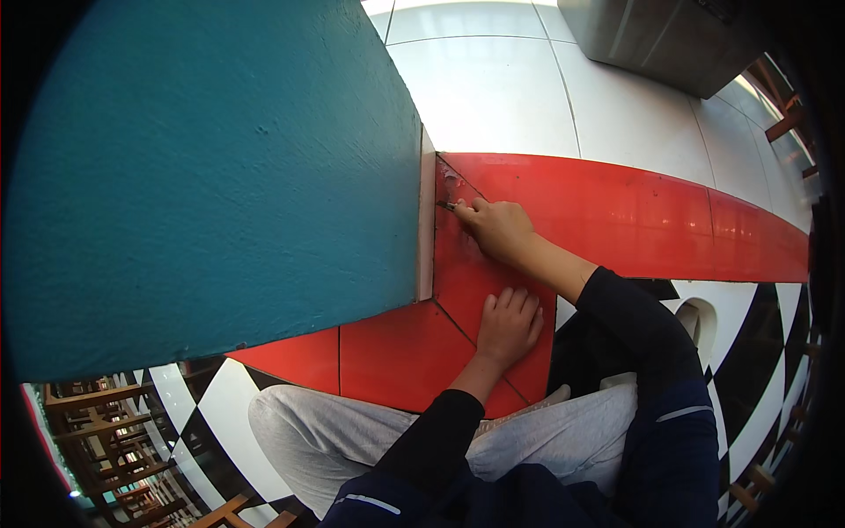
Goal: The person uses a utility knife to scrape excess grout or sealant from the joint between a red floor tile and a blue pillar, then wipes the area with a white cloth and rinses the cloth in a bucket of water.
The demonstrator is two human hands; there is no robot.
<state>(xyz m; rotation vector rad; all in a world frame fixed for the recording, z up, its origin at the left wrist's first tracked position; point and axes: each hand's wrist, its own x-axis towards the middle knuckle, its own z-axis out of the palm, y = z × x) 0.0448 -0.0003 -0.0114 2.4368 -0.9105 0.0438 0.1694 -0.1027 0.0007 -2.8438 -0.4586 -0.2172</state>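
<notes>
My right hand (pixel 499 228) is closed around a small thin tool (pixel 447 206), mostly hidden in the fist. Its short dark tip points left, at the joint where the red tiles (pixel 598 198) meet the base of the teal wall (pixel 220 194). Greyish smears (pixel 451 182) mark the red surface just beyond the tip. Nearer to me, my left hand (pixel 509 327) lies on the red tile with fingers stretched out, holding nothing. A dark diagonal tile joint runs from the wall corner towards this hand.
A pale skirting strip (pixel 427 220) edges the wall. White floor tiles (pixel 484 88) lie beyond the red ledge, with a grey box-like object (pixel 660 40) at far right. Black-and-white checkered floor (pixel 233 414) shows on both sides, with wooden furniture (pixel 106 431) at lower left.
</notes>
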